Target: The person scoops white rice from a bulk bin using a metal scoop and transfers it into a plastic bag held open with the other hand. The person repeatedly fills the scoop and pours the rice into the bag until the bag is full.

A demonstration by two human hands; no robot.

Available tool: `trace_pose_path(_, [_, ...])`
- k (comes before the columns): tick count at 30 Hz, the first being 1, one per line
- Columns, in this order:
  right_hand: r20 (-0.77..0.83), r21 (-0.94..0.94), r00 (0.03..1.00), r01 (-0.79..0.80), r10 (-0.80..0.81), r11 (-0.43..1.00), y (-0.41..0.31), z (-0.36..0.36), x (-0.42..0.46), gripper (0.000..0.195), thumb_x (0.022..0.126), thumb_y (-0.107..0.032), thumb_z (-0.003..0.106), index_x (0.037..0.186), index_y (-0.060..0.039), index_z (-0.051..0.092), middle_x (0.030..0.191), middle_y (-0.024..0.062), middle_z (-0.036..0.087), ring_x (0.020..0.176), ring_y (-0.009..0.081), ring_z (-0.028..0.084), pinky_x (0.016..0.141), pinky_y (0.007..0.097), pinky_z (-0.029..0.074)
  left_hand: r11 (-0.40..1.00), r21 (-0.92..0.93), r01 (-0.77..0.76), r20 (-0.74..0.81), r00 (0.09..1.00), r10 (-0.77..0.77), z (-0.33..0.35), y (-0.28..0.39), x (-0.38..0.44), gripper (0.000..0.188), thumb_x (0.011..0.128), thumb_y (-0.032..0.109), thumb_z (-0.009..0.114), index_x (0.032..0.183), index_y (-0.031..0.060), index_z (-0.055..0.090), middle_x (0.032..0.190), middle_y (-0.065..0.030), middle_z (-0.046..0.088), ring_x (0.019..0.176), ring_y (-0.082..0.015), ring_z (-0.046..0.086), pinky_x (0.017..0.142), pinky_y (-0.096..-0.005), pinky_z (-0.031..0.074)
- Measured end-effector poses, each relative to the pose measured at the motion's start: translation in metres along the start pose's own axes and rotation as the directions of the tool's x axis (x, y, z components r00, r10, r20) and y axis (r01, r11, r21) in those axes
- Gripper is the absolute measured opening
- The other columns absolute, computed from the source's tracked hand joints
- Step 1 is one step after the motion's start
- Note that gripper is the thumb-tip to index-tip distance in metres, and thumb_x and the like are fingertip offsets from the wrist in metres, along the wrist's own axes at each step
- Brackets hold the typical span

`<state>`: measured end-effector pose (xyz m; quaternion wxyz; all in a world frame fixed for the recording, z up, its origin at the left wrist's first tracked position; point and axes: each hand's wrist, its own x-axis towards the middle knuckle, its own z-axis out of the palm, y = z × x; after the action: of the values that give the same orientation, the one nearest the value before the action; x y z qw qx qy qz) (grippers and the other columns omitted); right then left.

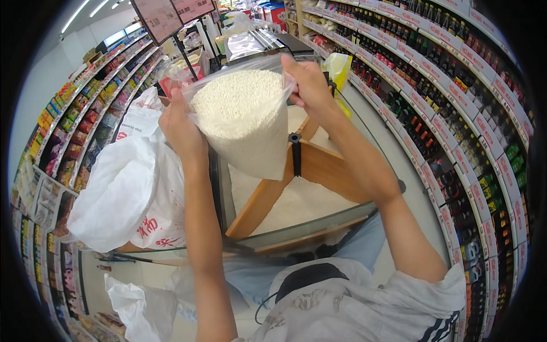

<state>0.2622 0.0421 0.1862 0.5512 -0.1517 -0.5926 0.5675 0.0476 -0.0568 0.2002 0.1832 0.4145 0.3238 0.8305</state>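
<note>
A clear plastic bag (260, 149) full of white rice (241, 96) hangs in front of me, its mouth spread wide. My left hand (181, 124) grips the left side of the rim. On the opposite side, my right hand (310, 83) pinches the rim between thumb and fingers. Beneath the bag stands a glass-sided bin (307, 228), split into compartments by wooden dividers (267, 201) that meet at a black post (295, 156). Loose rice (305, 205) lies in the compartments. The bag hides part of the bin behind it.
Large white printed sacks (124, 188) crowd the bin's left side. Another white sack (143, 305) is low at left. Price signs (160, 21) stand ahead on posts. Shelves of bottles (427, 85) line the right; shelves of packets (81, 111) the left. A yellow-white bag (338, 70) hangs beyond my right hand.
</note>
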Motion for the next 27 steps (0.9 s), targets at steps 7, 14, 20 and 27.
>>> trace_pose_path(7, [-0.055,-0.103,0.995,-0.089,0.083,0.991,-0.045,-0.031,-0.041,0.053,0.105,-0.044,0.06,0.063,-0.0127,0.05,0.053,-0.005,0.042,0.037,0.0053,0.033,0.034,0.0225,0.023,0.957,-0.166,0.238,0.162,0.964,-0.212,-0.006,-0.038,-0.022,0.03,0.107,0.028,0.059,0.087,0.0051,0.062,0.08,-0.0042,0.062,0.067,-0.0148,0.061,0.06,-0.0311,0.049])
trace_pose_path(14, [-0.146,-0.178,0.961,-0.259,0.234,0.949,-0.027,-0.105,-0.095,0.054,0.105,-0.046,0.058,0.064,-0.0119,0.049,0.053,-0.0042,0.042,0.036,0.0056,0.033,0.033,0.0236,0.024,0.947,0.055,0.316,0.179,0.93,-0.321,0.038,-0.03,-0.12,0.05,0.108,0.031,0.057,0.062,0.0162,0.045,0.054,0.0068,0.04,0.04,-0.0039,0.03,0.039,-0.0253,0.018])
trace_pose_path(20, [-0.187,-0.253,0.911,-0.407,0.368,0.878,0.02,-0.141,-0.138,0.055,0.105,-0.048,0.058,0.067,-0.0086,0.054,0.053,-0.0006,0.049,0.035,0.0074,0.041,0.034,0.0241,0.029,0.887,0.132,0.443,0.165,0.872,-0.46,0.036,-0.05,-0.181,0.047,0.107,0.036,0.057,0.07,0.0069,0.061,0.06,0.004,0.051,0.047,-0.0032,0.038,0.043,-0.0236,0.024])
trace_pose_path(27, [-0.278,-0.407,0.785,-0.619,0.554,0.672,0.114,-0.156,-0.198,0.054,0.108,-0.041,0.054,0.073,-0.0007,0.061,0.056,0.0037,0.057,0.041,0.0115,0.05,0.041,0.0282,0.042,0.669,0.595,0.445,0.146,0.759,-0.635,-0.027,-0.131,-0.235,0.055,0.108,0.033,0.056,0.061,0.0039,0.057,0.052,-0.0005,0.049,0.046,-0.008,0.044,0.043,-0.0291,0.031])
